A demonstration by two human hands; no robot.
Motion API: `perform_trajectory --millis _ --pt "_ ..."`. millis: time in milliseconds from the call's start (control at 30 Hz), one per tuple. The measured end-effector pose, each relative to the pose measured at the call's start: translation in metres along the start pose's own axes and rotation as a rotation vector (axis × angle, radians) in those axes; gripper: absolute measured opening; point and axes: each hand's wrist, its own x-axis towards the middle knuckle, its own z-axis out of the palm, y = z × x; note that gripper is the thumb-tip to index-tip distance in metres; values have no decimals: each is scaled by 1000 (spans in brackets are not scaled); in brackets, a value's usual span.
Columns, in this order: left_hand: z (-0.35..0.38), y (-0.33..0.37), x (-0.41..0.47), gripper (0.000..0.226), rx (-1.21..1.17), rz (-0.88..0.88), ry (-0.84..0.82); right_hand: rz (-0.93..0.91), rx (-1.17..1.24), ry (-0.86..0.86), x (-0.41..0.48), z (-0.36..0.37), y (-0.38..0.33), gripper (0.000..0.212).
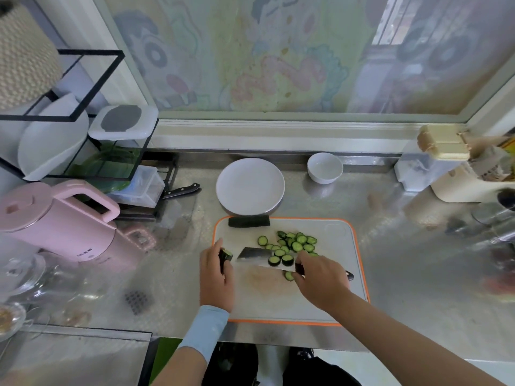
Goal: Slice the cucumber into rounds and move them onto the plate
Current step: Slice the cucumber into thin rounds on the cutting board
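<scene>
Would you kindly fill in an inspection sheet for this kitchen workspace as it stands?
Surface: steel counter, with an orange-rimmed cutting board at its front edge.
Job's things: cucumber rounds heaped on the board; cucumber stub not yet sliced; plate behind the board, nothing on it.
Clutter: white bowl, pink kettle, second knife by the wire rack.
Hands: left hand holds the stub; right hand grips the cleaver, its blade among the rounds.
Cables: nothing seen.
Surroundings: window with cartoon film behind the counter.
</scene>
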Motion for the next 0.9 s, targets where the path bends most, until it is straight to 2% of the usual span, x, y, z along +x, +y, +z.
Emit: perform_trajectory --millis 200,267,433,600,667,767,833,900 --pt "43 38 27 58 196 48 -497 -74 13 -8 4 -10 10 23" --pt "55 43 35 55 229 -7 -607 -101 11 -13 5 -12 14 23" --pt "76 50 51 37 314 -1 -603 -150 32 -14 8 -15 27 21" --pt "84 59 55 46 324 -2 -665 -155 40 -16 14 -15 42 20" --pt "83 57 58 39 352 12 -650 -161 41 -19 16 -15 46 19" --pt "74 53 62 35 319 -68 -569 -176 48 -17 19 -17 49 19" --pt "68 51 63 41 353 -82 -607 -186 57 -18 20 -19 49 17" --pt "64 49 64 36 415 -55 -622 -199 50 -20 20 -21 47 15"
